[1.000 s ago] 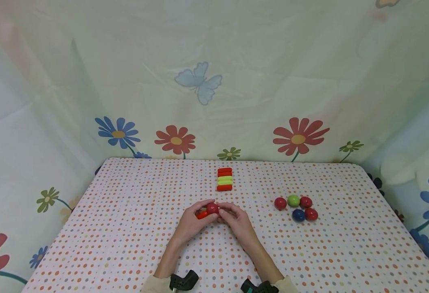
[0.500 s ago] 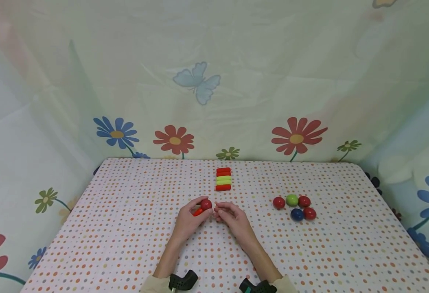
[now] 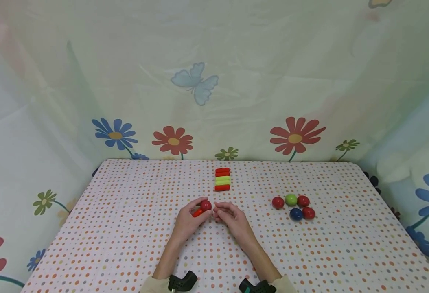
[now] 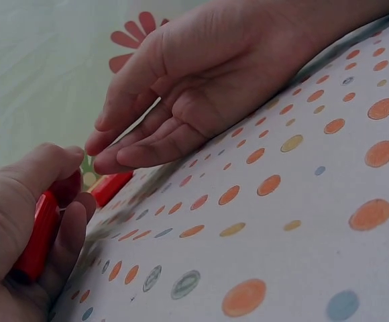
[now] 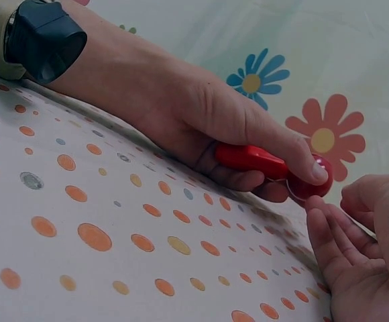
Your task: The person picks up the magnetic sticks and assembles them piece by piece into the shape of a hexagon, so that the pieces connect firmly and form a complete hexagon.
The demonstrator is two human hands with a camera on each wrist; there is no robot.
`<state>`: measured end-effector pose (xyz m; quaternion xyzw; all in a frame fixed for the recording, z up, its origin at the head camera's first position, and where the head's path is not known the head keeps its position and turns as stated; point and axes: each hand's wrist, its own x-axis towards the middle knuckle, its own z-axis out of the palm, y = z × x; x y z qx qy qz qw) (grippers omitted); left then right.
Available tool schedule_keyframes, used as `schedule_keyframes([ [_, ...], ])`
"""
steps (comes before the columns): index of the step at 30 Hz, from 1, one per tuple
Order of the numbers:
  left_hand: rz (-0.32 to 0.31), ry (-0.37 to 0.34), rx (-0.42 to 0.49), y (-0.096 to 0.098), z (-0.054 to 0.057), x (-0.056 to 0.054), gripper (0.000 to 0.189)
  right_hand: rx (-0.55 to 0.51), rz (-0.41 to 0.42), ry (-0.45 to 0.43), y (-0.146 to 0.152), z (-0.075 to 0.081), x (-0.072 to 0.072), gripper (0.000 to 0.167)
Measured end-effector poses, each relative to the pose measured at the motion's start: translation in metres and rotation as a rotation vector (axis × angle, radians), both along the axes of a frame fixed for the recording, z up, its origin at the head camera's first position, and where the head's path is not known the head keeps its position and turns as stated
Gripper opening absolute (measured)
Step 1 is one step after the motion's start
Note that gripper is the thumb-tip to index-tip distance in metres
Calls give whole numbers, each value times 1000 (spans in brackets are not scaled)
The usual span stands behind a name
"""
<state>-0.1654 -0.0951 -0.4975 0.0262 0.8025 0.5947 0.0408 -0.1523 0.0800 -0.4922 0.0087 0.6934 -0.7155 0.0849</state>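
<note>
My left hand point(image 3: 189, 219) pinches a glossy red ball point(image 3: 206, 205) between thumb and fingers. Tucked along the same palm is a smooth red rod point(image 3: 197, 213), its end by the ball. The right wrist view shows the ball point(image 5: 320, 180) under the thumb, with the rod point(image 5: 249, 159) running back into the hand and a thin pale line curving by the ball. Facing it just to the right, my right hand point(image 3: 233, 221) has loosely bent fingers with nothing seen between them. Its fingertips are right by the ball in the right wrist view.
Beyond the hands, red rods point(image 3: 222, 188) and lime-yellow rods point(image 3: 222, 180) lie side by side in a column. To the right sit three red balls point(image 3: 278, 202), a green ball point(image 3: 291, 200) and a dark blue ball point(image 3: 296, 214). A dotted cloth point(image 3: 126, 244) covers the table.
My left hand has drawn slightly left with the red ball and rod. The right fingers, at the ball a second ago, now stand a small gap from it in the head view.
</note>
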Motion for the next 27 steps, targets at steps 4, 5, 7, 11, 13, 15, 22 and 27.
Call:
schedule_keyframes([
  [4, 2, -4, 23, 0, -1, 1, 47, 2, 6, 0, 0, -1, 0, 30],
  [5, 3, -5, 26, 0, -1, 1, 47, 1, 7, 3, 0, -1, 0, 30],
  [7, 3, -1, 27, 0, -1, 1, 46, -1, 7, 8, 0, -2, 0, 30],
  [11, 3, 7, 7, 0, -1, 0, 46, 8, 5, 19, 0, -2, 0, 31],
  [13, 7, 5, 0, 0, 0, 0, 46, 11, 8, 18, 0, -1, 0, 32],
  [15, 14, -3, -3, 0, 1, 0, 46, 14, 11, 16, 0, 0, -1, 32],
  [22, 24, -16, -2, 1, 2, 1, 47, 11, 14, 12, 0, 1, 0, 32],
  [27, 22, -22, 10, 1, 1, 0, 46, 13, 14, 14, 0, 0, 0, 32],
])
